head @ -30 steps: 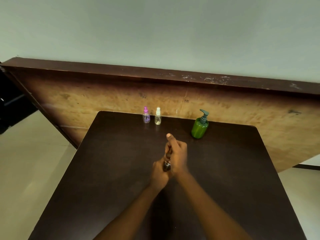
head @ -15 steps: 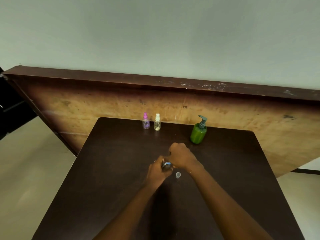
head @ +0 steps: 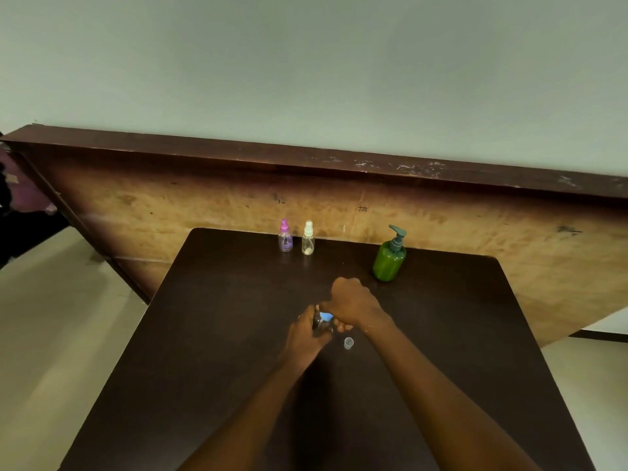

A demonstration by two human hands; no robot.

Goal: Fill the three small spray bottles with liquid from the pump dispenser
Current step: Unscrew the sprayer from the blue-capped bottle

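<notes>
The blue-topped spray bottle [head: 320,327] sits in the middle of the dark table [head: 221,334], held between both hands and well near of the other bottles.

Head view: the left hand [head: 303,338] wraps its fingers round the bottle's clear body from the left. The right hand [head: 353,302] comes in from the right and far side, with its fingers curled down over the blue spray head [head: 326,316]. Both hands are clamped on the one bottle, body and top. The hands hide most of the bottle, so I cannot tell whether it stands upright or leans. A small clear cap [head: 348,343] stands on the table just near and right of the hands, touching neither.

The green pump dispenser [head: 390,258] stands upright at the far edge, far and right of the hands, its nozzle pointing left. It lies on the right hand's side, so that hand is the nearer one to reach it while the left keeps the bottle. This looks like the step of twisting the spray head off before filling.

The pink-topped spray bottle [head: 285,236] and the white-topped spray bottle [head: 308,239] stand side by side at the far edge, left of the dispenser, with their tops on. A wooden board [head: 204,212] leans against the wall behind the table.
</notes>
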